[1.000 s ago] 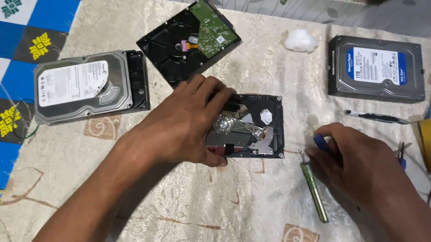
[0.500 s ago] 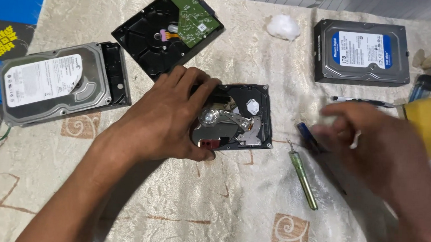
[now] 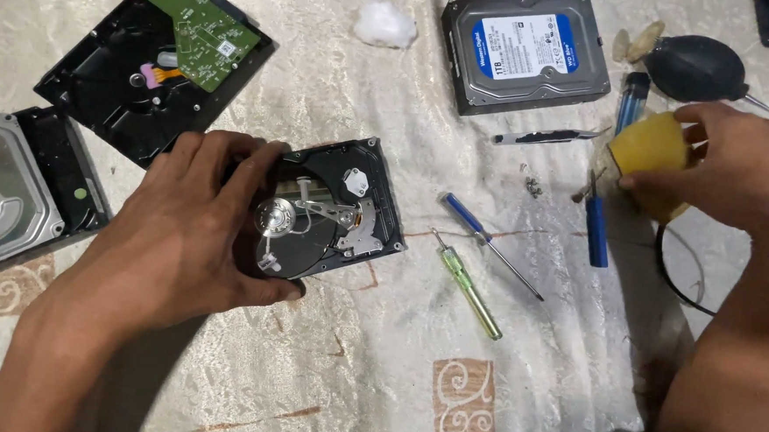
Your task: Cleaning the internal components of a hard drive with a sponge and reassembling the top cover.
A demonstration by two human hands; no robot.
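A: Your left hand [image 3: 195, 232] covers the near-left side of the opened hard drive [image 3: 332, 209] at the middle of the table [image 3: 324, 362]; fingers spread flat, clamping it down. Bare cloth lies open toward you.

B: Right hand [image 3: 729, 164]?

A: Far right, grip curled around a yellow sponge [image 3: 650, 144], fingers closed on it. Two screwdrivers, green [image 3: 468, 286] and blue [image 3: 488, 243], lie between your hands. The silver drive [image 3: 9, 192] runs off the left edge; the platter's left part is hidden under your fingers.
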